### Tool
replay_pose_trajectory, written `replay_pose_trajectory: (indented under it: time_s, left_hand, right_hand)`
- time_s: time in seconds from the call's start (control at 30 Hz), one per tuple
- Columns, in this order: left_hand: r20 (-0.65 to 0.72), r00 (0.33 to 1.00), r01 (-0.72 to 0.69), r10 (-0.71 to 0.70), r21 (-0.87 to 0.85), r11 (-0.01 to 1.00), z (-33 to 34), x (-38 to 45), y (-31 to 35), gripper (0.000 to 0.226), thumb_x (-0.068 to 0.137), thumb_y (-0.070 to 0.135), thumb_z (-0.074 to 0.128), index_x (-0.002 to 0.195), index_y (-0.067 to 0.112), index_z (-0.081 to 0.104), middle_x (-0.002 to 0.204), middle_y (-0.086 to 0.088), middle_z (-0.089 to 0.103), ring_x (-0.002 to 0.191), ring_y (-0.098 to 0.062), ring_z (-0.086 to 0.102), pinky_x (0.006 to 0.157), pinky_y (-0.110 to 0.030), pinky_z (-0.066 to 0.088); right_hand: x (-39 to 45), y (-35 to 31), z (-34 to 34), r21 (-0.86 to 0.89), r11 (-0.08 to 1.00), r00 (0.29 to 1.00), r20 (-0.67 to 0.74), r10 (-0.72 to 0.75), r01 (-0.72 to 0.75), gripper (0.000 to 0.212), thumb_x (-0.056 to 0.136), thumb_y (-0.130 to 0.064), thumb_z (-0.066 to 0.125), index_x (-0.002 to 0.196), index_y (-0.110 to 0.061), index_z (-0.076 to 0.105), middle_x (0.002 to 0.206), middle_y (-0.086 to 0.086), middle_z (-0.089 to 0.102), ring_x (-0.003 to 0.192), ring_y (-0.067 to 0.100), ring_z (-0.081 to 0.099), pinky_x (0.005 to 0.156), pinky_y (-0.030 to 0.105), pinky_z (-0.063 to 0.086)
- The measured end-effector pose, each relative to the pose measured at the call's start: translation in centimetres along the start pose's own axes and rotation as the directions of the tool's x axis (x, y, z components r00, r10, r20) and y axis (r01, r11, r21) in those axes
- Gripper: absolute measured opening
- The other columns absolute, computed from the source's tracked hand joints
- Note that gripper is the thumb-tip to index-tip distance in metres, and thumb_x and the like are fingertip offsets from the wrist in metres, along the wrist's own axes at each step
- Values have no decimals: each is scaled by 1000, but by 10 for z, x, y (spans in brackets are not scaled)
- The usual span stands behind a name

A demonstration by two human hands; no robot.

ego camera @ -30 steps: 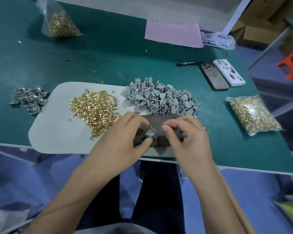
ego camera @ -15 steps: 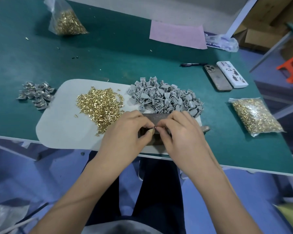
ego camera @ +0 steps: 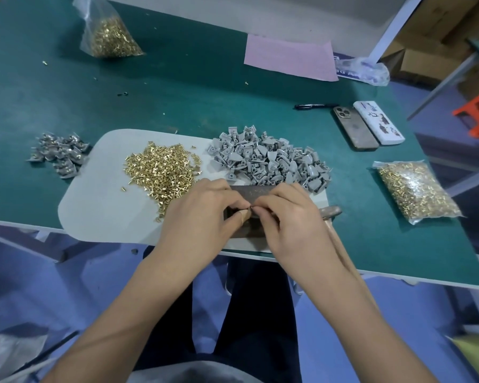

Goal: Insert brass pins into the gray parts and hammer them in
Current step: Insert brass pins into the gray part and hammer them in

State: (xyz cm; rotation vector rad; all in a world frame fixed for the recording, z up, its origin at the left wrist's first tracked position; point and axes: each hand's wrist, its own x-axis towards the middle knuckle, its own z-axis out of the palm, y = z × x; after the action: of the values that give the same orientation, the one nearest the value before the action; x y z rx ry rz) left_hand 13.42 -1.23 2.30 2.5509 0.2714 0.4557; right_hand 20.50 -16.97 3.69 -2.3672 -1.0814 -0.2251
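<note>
A: Head view, far left first: what is seen there?

B: A small heap of finished parts is seen on the green table, just off the white mat. Few are done, it is judged.

A: And on the mat?

B: A loose pile of brass pins is spread left of centre, and a much larger pile of gray parts lies to its right. Most of the work is judged to be left.

A: How are the hands placed?

B: The left hand and right hand are brought together over a dark block, fingertips curled and meeting. Something tiny is pinched between them; a gray part and 1 pin are presumed, but what is held by which hand cannot be told.

A: Further right?

B: A hammer is laid just beside the right hand, ungripped, so hammering is judged not yet begun. A bag of pins is lying beyond.
</note>
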Motion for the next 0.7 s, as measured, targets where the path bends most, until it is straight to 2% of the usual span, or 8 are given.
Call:
replay_pose_trajectory:
  time_s: [0.17, 0.3, 0.4, 0.47, 0.57, 0.63, 0.7]
  left_hand:
    - [-1, 1000, 4, -4, 8, 1000, 0, 0, 0, 9, 86, 47, 68, 93, 43, 72, 84, 18, 54, 84, -5, 48, 63, -32, 47]
    - [-6, 1000, -1, 1, 4, 1000, 0, -1, 1, 8, 86, 46, 69, 92, 41, 72, 84, 17, 57, 87, -7, 49, 64, -34, 49]
    - [-6, 1000, -1, 1, 7, 1000, 1, 0, 3, 8, 87, 45, 69, 91, 40, 73, 84, 17, 56, 89, -9, 50, 64, -34, 49]
    - [-3, 1000, -19, 19, 0, 1000, 1, 1, 5, 7, 88, 43, 68, 90, 38, 73, 84, 16, 56, 90, -10, 50, 63, -34, 49]
    - [5, 999, -46, 46, -1, 999, 2, 2, 7, 6, 88, 43, 69, 92, 39, 73, 85, 16, 58, 90, -10, 51, 63, -35, 50]
    - [7, 998, -57, 57, 6, 998, 4, 4, 8, 8, 88, 45, 68, 93, 40, 72, 85, 16, 59, 90, -9, 51, 64, -35, 49]
    - [16, 998, -54, 54, 14, 998, 6, 6, 10, 9, 89, 47, 66, 94, 42, 71, 87, 17, 59, 92, -9, 50, 65, -34, 48]
  right_hand:
    - [-3, 4, 7, 98, 993, 995, -65, 75, -68, 9, 89, 3, 72, 88, -5, 77, 82, 9, 62, 81, 29, 57, 76, 33, 44]
    - [-7, 4, 7, 164, 982, 990, -86, 110, -95, 9, 91, -3, 73, 95, -8, 80, 86, 7, 62, 86, 26, 60, 79, 33, 48]
    - [-23, 18, -1, 231, 948, 947, -184, 265, -221, 15, 96, -16, 71, 109, -13, 78, 101, 1, 63, 97, 19, 61, 89, 32, 50]
    - [-42, 37, -10, 183, 895, 869, -225, 441, -407, 20, 98, -25, 67, 115, -18, 75, 108, 1, 60, 107, 19, 54, 93, 39, 49]
    - [-70, 59, -18, -69, 749, 747, -172, 642, -659, 37, 98, -43, 61, 128, -21, 65, 115, 6, 56, 110, 25, 48, 94, 46, 47]
    - [-78, 65, -22, -112, 718, 727, -88, 681, -687, 41, 99, -47, 59, 130, -21, 63, 114, 5, 56, 107, 27, 53, 89, 48, 49]
    - [-77, 70, -28, -103, 765, 769, 5, 639, -635, 33, 99, -42, 61, 125, -22, 65, 104, -2, 55, 93, 20, 57, 77, 42, 49]
